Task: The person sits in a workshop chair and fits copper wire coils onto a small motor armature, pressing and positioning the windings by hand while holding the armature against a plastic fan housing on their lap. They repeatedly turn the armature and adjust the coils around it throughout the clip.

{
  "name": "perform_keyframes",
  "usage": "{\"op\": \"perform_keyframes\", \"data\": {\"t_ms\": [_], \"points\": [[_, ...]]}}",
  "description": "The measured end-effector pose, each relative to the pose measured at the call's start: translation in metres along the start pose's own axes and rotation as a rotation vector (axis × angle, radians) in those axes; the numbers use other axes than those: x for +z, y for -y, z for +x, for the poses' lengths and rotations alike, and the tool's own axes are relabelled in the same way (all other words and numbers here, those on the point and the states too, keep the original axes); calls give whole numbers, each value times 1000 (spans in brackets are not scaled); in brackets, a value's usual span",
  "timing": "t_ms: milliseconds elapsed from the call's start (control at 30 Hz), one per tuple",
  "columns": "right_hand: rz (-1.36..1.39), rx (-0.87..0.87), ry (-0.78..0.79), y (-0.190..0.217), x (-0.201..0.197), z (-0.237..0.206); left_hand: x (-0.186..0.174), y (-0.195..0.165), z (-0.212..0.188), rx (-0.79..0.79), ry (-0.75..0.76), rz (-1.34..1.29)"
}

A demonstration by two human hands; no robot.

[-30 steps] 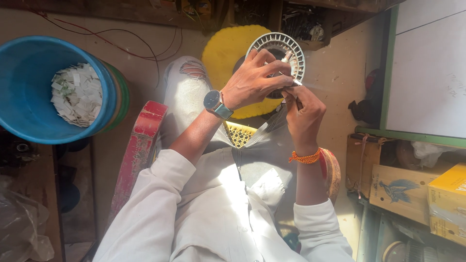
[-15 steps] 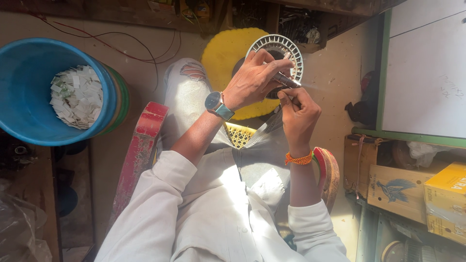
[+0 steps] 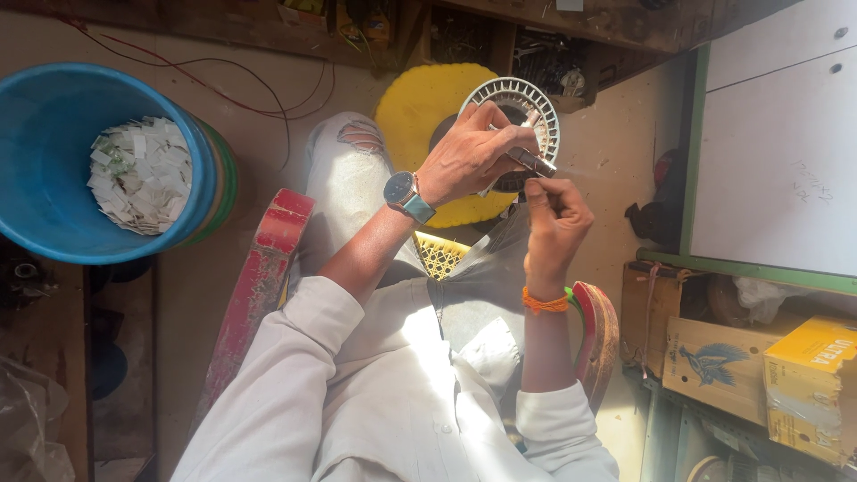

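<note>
Both hands meet at a small dark cylindrical part (image 3: pixel 533 162), raised over the lap in front of a white slotted ring (image 3: pixel 546 114): the left hand (image 3: pixel 473 156) clamps it in its fingers from above, the right hand (image 3: pixel 555 214) pinches its lower end from below, wrist bent upward. Such a light fingertip hold could let it slip and drop toward the yellow woven seat (image 3: pixel 442 254)
</note>
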State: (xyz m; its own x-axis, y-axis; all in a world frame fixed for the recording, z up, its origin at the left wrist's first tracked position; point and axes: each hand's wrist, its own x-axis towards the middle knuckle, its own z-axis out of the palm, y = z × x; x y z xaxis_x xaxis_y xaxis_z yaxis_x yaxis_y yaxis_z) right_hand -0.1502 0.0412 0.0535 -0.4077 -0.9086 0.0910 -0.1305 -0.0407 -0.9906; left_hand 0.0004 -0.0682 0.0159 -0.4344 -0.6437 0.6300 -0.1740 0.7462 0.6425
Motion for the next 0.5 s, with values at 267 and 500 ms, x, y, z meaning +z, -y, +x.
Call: {"op": "perform_keyframes", "data": {"t_ms": [267, 500], "points": [[-261, -69, 23, 3, 0, -6, -2, -5, 2, -36, 8, -15], [-534, -323, 18, -16, 10, -15, -5, -7, -3, 151, 45, 232]]}}
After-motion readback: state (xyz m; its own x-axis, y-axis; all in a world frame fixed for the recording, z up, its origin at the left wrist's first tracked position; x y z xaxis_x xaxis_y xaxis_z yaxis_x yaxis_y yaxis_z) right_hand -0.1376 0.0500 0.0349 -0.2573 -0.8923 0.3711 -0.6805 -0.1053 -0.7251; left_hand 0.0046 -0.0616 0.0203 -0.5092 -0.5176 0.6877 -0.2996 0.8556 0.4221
